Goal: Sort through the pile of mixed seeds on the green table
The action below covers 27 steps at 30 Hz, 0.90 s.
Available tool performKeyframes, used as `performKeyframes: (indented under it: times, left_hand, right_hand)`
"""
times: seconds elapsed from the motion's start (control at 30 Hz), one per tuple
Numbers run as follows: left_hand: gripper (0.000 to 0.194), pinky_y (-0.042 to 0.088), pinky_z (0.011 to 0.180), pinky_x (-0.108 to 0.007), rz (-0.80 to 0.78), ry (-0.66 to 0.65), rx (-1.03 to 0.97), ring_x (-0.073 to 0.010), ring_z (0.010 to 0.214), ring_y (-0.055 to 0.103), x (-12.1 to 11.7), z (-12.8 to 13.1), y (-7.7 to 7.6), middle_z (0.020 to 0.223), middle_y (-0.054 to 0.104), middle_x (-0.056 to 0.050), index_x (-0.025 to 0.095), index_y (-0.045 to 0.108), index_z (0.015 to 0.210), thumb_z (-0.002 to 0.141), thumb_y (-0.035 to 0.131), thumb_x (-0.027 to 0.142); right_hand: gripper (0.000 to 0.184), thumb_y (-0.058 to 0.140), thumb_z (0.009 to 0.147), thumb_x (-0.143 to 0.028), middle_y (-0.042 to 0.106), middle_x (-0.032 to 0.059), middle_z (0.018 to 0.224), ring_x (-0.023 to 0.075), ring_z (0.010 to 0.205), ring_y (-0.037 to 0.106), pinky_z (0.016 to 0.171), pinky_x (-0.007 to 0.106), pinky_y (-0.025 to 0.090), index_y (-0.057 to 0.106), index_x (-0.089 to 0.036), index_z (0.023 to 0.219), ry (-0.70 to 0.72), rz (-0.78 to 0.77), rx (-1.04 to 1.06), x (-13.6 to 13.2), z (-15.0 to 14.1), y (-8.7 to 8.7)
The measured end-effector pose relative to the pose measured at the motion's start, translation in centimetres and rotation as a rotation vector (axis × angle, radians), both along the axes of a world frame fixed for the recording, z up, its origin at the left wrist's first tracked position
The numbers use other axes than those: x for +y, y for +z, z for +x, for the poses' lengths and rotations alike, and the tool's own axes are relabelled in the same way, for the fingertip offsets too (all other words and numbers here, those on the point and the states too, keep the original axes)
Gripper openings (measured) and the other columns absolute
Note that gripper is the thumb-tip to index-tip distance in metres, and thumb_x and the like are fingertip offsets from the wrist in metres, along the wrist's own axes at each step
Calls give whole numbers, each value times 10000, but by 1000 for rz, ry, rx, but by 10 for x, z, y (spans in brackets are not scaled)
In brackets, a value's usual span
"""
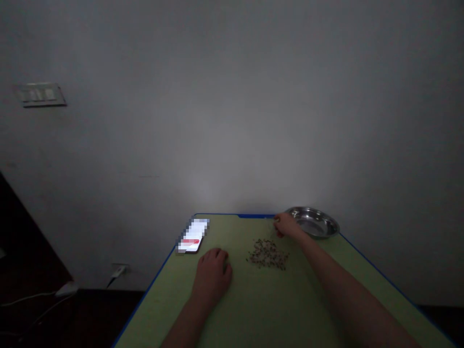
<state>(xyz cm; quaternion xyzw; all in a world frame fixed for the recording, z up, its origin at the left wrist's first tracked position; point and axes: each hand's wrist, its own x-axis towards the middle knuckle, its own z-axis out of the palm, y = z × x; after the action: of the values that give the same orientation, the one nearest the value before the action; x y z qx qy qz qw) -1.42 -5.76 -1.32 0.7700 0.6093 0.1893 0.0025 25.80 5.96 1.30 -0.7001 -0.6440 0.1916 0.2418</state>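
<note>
My left hand (213,271) rests palm down on the green table (253,309), its fingers curled under and nothing visible in them. It lies just right of a lit phone (193,236). A small heap of mixed grains (268,253) sits in the middle of the table. My right hand (286,225) reaches past the heap toward the far edge, next to a steel plate (314,222). Its fingertips are pinched together, and whatever they hold is too small to make out.
The table has a blue rim and stands against a plain grey wall. A switch panel (40,94) is high on the left wall. Low on the left are a socket with a plug (118,271) and white cables on the dark floor.
</note>
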Motion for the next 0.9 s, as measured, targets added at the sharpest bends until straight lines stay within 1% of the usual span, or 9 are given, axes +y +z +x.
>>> performKeyframes:
  times: [0.1, 0.2, 0.4, 0.5, 0.63, 0.77, 0.9]
  left_hand:
    - [237, 349, 909, -342, -10, -1, -4, -207, 1035, 511, -1, 1, 1, 1062, 583, -87, 186, 587, 978, 796, 444, 234]
    - [242, 346, 916, -347, -11, 7, -10, -208, 1042, 508, -2, 2, 2, 1073, 579, -89, 186, 587, 987, 795, 449, 236]
    - [240, 336, 931, -358, -13, 13, -8, -206, 1055, 500, -2, 2, 1, 1096, 573, -89, 188, 583, 987, 798, 445, 243]
    - [241, 334, 937, -360, -17, 10, -6, -208, 1066, 494, -2, 1, 0, 1106, 570, -86, 195, 580, 992, 795, 450, 244]
    - [243, 337, 930, -357, -15, 15, -7, -208, 1060, 495, -2, 2, 0, 1096, 572, -87, 192, 579, 995, 789, 456, 233]
    - [234, 342, 922, -356, -33, 31, -2, -211, 1055, 497, -3, 3, 2, 1082, 575, -84, 197, 579, 989, 791, 463, 241]
    - [226, 345, 916, -354, -25, 27, 3, -208, 1045, 500, -3, 3, 2, 1075, 576, -83, 196, 577, 983, 791, 467, 244]
  right_hand:
    - [402, 506, 752, -102, 712, 96, 655, 162, 570, 665, 628, 228, 493, 618, -50, 1136, 7, -3, -35, 2, -1, -3]
    - [401, 509, 745, -93, 715, 90, 663, 166, 613, 676, 661, 228, 493, 628, -59, 1126, 18, -10, -49, 5, -3, -7]
    - [412, 515, 751, -111, 717, 76, 683, 137, 569, 663, 559, 189, 481, 612, -77, 1150, 58, -43, -20, 12, -18, -12]
    - [404, 508, 754, -103, 713, 71, 681, 122, 546, 650, 512, 172, 464, 614, -78, 1143, 96, -57, -1, 12, -29, -10]
    - [378, 534, 745, -99, 711, 57, 699, 112, 534, 632, 494, 169, 451, 637, -99, 1109, 162, -56, 4, 11, -40, -7]
    - [378, 566, 713, -90, 719, 65, 762, 114, 555, 627, 534, 184, 458, 663, -109, 1078, 219, -36, -20, 13, -49, -6]
    - [353, 560, 721, -103, 723, 77, 842, 131, 638, 642, 617, 205, 469, 686, -123, 1050, 277, 1, -49, 15, -58, -6]
